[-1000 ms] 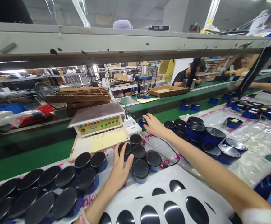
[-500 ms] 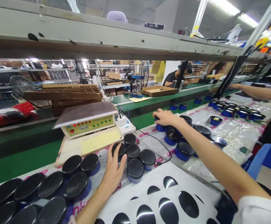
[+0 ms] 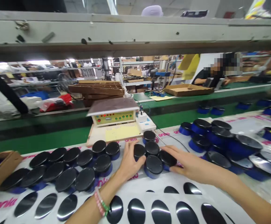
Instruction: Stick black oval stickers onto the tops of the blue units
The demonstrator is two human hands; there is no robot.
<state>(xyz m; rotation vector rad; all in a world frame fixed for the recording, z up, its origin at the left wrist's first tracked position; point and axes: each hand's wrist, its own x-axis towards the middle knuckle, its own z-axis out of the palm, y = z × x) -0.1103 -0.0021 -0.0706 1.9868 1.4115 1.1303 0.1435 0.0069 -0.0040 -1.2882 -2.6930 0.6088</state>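
Note:
Near the middle of the bench stands a small cluster of round blue cups with glossy black tops. My left hand (image 3: 131, 160) is curled round the cup (image 3: 139, 151) at the cluster's left side, thumb in front and fingers behind. On the right side, my right hand (image 3: 184, 160) grips another cup (image 3: 167, 158) between thumb and fingers. Between them sit more cups, one at the front (image 3: 153, 165) and one behind it (image 3: 152, 148). White sheets with black discs (image 3: 161, 211) lie in front of my hands.
Rows of similar cups (image 3: 66, 179) stand at left, stacked ones (image 3: 221, 133) at right. A control box (image 3: 115, 116) with a white adapter (image 3: 146, 123) is behind. Overhead runs a shelf beam (image 3: 135, 34). A cardboard box (image 3: 2, 174) is at far left; a person (image 3: 210, 74) sits beyond the conveyor (image 3: 172, 116).
The view has swung left. My right hand has come from the stacked cups on the right to the cluster's right-hand cup. My left hand has stayed at its cup.

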